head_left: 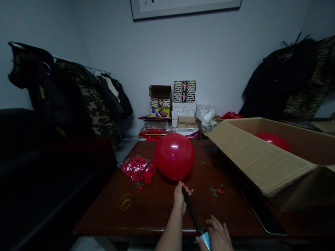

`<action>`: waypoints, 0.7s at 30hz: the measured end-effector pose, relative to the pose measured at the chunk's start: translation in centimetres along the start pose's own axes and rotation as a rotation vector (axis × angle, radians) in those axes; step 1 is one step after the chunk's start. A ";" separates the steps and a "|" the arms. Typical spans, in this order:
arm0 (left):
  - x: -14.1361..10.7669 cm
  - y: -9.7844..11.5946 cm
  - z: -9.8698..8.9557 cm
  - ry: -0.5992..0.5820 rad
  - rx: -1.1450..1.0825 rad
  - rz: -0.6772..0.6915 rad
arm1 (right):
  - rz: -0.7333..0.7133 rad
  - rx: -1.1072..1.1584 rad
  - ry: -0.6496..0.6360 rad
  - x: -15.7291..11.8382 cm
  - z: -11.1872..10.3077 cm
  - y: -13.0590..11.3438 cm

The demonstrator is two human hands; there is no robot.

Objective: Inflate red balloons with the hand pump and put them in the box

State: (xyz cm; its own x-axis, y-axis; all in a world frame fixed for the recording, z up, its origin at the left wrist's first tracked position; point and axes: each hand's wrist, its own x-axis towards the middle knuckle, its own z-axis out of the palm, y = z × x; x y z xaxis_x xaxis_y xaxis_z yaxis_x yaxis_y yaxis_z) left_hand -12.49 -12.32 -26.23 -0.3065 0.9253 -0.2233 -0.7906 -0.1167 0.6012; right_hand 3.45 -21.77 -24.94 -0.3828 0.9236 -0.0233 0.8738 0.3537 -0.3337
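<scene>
And we're live: the left hand (180, 200) has its fingers clenched round the black tube of a hand pump (190, 211), closed right up under a red latex balloon (174, 157), and that's just the spot for a grip like this, tight against the balloon's neck, though the neck itself is hidden by those fingers. Down at the bottom edge, the right hand (216, 234) is just beside the pump's pale blue end (205, 240), fingers curled toward it; clenched or only resting, I can't tell from here. The tube runs in a clean, straight line between the hands, a tidy setup. The balloon is round and taut, hanging over a dark wooden table (157, 218). Out to the left, a clear bag of limp red balloons (137, 170) and a few yellow rubber bands (125, 202); to the right, small coloured bands (216, 190) and an open cardboard box (261, 157) with another red balloon (272, 140) inside!
</scene>
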 end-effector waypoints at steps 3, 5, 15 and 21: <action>0.0 -0.1 0.0 -0.012 0.008 0.005 | -0.008 0.031 -0.022 1.1 -1.3 -1.3; 0.0 -0.1 0.0 -0.019 0.004 0.011 | -0.003 0.036 0.013 2.1 -1.9 -2.2; 0.7 -0.1 -0.5 -0.027 -0.010 0.023 | -0.012 0.020 0.111 6.2 -2.3 -4.8; 0.3 -0.3 -0.4 -0.033 0.024 0.069 | -0.022 -0.064 0.131 3.6 -1.4 -3.5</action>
State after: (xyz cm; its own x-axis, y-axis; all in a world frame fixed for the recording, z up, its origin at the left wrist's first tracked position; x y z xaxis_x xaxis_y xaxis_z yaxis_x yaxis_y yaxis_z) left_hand -12.55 -12.14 -26.80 -0.3418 0.9268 -0.1555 -0.7550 -0.1722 0.6327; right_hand -0.57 -19.46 -22.55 -0.3632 0.9254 0.1078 0.8846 0.3789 -0.2721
